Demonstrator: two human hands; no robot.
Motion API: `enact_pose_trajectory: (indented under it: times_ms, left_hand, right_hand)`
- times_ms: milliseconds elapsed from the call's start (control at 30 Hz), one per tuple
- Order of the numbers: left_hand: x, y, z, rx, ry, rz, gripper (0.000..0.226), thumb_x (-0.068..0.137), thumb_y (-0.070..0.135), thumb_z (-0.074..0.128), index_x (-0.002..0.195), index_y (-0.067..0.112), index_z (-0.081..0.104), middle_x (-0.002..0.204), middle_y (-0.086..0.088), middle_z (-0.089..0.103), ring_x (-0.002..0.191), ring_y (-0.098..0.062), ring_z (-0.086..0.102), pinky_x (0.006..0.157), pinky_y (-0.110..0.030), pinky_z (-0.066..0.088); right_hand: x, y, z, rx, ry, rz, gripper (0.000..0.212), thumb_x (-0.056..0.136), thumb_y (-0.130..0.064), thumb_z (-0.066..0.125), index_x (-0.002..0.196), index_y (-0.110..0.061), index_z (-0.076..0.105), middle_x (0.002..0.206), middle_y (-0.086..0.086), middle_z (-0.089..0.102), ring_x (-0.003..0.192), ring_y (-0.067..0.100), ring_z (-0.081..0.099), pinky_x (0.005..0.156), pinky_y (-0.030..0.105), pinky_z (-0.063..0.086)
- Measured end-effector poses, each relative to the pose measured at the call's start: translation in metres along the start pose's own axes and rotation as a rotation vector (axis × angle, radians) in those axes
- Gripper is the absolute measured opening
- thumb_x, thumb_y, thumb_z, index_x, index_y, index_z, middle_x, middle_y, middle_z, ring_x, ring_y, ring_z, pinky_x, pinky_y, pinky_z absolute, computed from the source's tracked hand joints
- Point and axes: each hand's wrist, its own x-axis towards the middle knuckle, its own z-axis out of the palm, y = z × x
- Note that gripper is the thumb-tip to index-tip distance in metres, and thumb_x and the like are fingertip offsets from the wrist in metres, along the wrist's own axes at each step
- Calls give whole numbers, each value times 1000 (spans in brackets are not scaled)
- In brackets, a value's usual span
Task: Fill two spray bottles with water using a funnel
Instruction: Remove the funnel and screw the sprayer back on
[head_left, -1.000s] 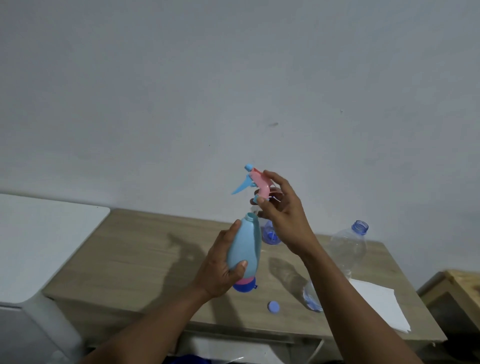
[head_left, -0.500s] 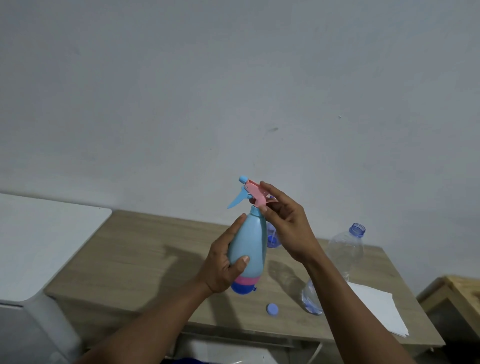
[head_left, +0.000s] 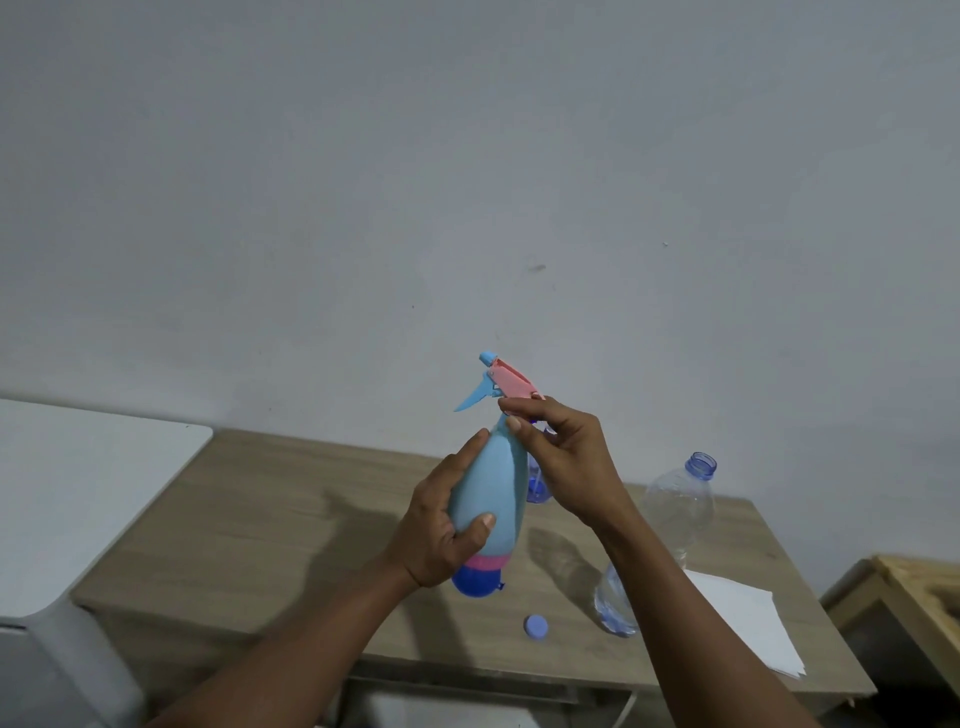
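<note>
Two hands held spray bottle (head_left: 488, 499) above counter (head_left: 270, 519). Left hand (head_left: 441, 525) wrapped body, steadying it upright. Right hand (head_left: 566, 457) pinched collar under pink trigger head (head_left: 511, 382), probably for screwing. Uncapped water bottle (head_left: 675, 506) stood near, its cap (head_left: 536, 626) beside.

no readable text (labels or brands)

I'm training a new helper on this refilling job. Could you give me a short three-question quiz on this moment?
1. True or false: the left hand holds the spray bottle by its body.
2. The right hand has its grip at: A) the trigger head B) the loose cap C) the paper
3. Does the clear bottle have its cap on?

Key: 1 true; 2 A; 3 no.
</note>
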Motion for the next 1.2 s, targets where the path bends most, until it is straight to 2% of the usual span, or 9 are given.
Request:
enact_pose_trajectory:
  times_ms: [167, 333, 500, 633, 700, 867, 967, 1067, 1200]
  left_hand:
    - [3, 6, -1, 5, -25, 13, 74, 83, 43, 60, 150, 42, 26, 146, 25, 40, 127, -15, 52, 97, -26, 50]
    - [7, 9, 1, 62, -24, 46, 75, 84, 45, 60, 151, 39, 25, 143, 26, 41, 124, -15, 53, 96, -28, 51]
    - [5, 7, -1, 107, -32, 43, 77, 84, 48, 60, 151, 36, 25, 139, 12, 46, 116, -21, 56, 86, -41, 56]
    - [7, 9, -4, 137, -20, 48, 77, 84, 49, 59, 151, 34, 25, 139, 7, 47, 118, -20, 55, 89, -38, 55]
    - [6, 8, -5, 148, -28, 47, 77, 84, 49, 59, 152, 33, 25, 140, 8, 47, 119, -19, 55, 90, -39, 55]
    - [3, 9, -8, 144, -34, 46, 77, 84, 50, 59, 151, 32, 26, 137, 9, 47, 116, -20, 56, 86, -36, 56]
    - [6, 9, -10, 186, -27, 58, 77, 84, 50, 59, 151, 30, 27, 131, 2, 50, 111, -18, 56, 84, -32, 54]
    - [7, 10, -8, 217, -31, 51, 76, 85, 52, 58, 150, 30, 26, 130, 2, 49, 109, -17, 56, 82, -33, 55]
    - [5, 9, -8, 200, -22, 47, 76, 85, 53, 58, 150, 34, 26, 135, 4, 48, 113, -17, 55, 84, -33, 54]
  right_hand:
    - [0, -5, -10, 2, -40, -16, 29, 92, 1, 64, 113, -17, 73, 112, 4, 72, 103, 11, 69, 91, 27, 56]
    - [-1, -6, -3, -32, 19, -82, 36, 86, -5, 73, 106, -34, 74, 114, 1, 67, 97, 16, 64, 84, 49, 57]
    - [-5, -9, -9, -12, -25, -44, 42, 99, -7, 56, 110, -45, 71, 125, 0, 69, 117, 12, 63, 100, 27, 51]
    - [-3, -9, -4, 30, 27, -44, 33, 90, -1, 67, 119, -18, 70, 109, 12, 70, 97, 15, 66, 91, 44, 56]
    - [-2, -8, 0, 3, 44, -66, 34, 89, -4, 70, 118, -22, 71, 105, 9, 69, 93, 16, 63, 87, 50, 56]
    - [-5, -10, -3, 16, -16, -36, 34, 97, -4, 57, 113, -30, 71, 121, 3, 70, 113, 14, 65, 96, 26, 52]
    - [-3, -12, 2, 39, 18, -61, 29, 91, -1, 66, 113, -19, 72, 104, 4, 69, 96, 10, 67, 86, 25, 53]
    - [0, -7, 10, -29, 100, -102, 29, 87, -7, 73, 108, -28, 74, 96, 2, 64, 88, 10, 64, 80, 34, 54]
    - [-2, -12, 7, -26, 44, -75, 38, 97, -13, 61, 104, -49, 73, 116, 0, 68, 111, 14, 63, 96, 34, 54]
